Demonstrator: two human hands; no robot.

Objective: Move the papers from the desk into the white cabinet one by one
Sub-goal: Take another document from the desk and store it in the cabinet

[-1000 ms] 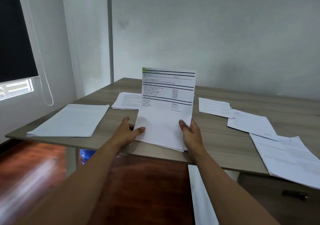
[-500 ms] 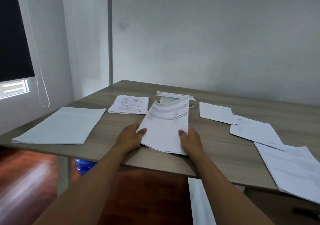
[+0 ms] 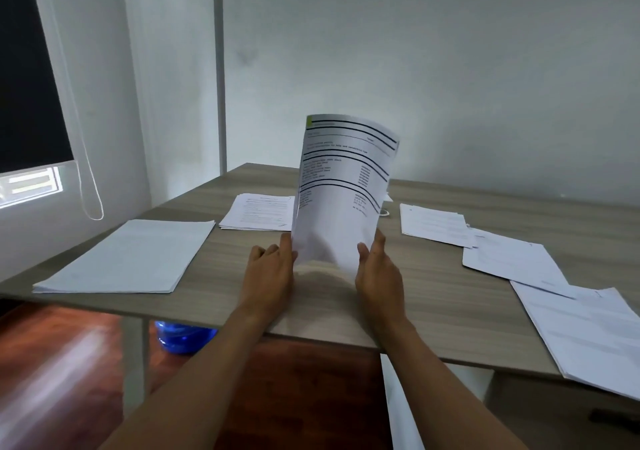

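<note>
So both hands were on one printed sheaf [image 3: 341, 193], held upright at centre frame with its bottom edge just over the desk [image 3: 433, 297]. The left hand [image 3: 272, 273] had its fingers closed against the sheaf's left edge, and the right hand [image 3: 379, 273] pinched the right edge, thumb in front, fingers behind.

The top bowed over to the right, so it was thin, floppy office paper, smooth white with black rules and a green corner mark. My take: tap the bottom edge square on the desk, then grip lower with both hands so the pages don't fan or slip on the carry. The white cabinet wasn't in view.

The desk looked like matte grey woodgrain laminate. More flat stacks waited: a blank one lower left [image 3: 131, 255], a printed one behind [image 3: 259, 212], overlapping ones on the right [image 3: 512, 259].
</note>
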